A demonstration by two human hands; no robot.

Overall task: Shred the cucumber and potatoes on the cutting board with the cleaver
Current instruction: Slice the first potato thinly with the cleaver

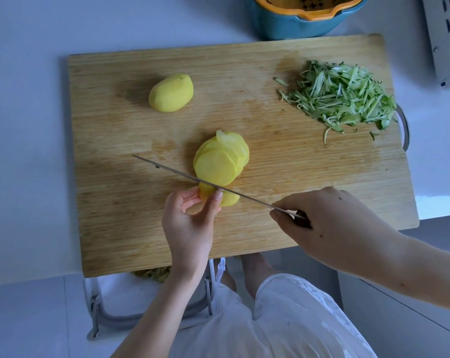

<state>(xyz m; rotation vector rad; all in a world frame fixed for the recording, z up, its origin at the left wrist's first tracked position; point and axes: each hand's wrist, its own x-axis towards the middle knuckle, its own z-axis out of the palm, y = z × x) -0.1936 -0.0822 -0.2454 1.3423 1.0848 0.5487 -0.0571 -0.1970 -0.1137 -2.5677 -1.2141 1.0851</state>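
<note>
On the wooden cutting board point(115, 215) my left hand point(190, 223) pinches the last end piece of a peeled potato point(230, 198) near the front middle. My right hand point(329, 223) grips the cleaver's handle; the cleaver point(177, 173) shows edge-on, its blade standing across that piece. Just beyond the blade lies a fanned stack of potato slices point(218, 161). A whole peeled potato point(171, 93) rests at the back left of the board. A heap of green cucumber shreds point(340, 96) covers the back right corner.
A blue bowl with an orange strainer insert point(306, 14) stands behind the board. A grey metal appliance point(443, 37) is at the far right. Below the counter edge a bin with peelings point(151, 275) sits by my legs. White countertop point(24, 151) surrounds the board.
</note>
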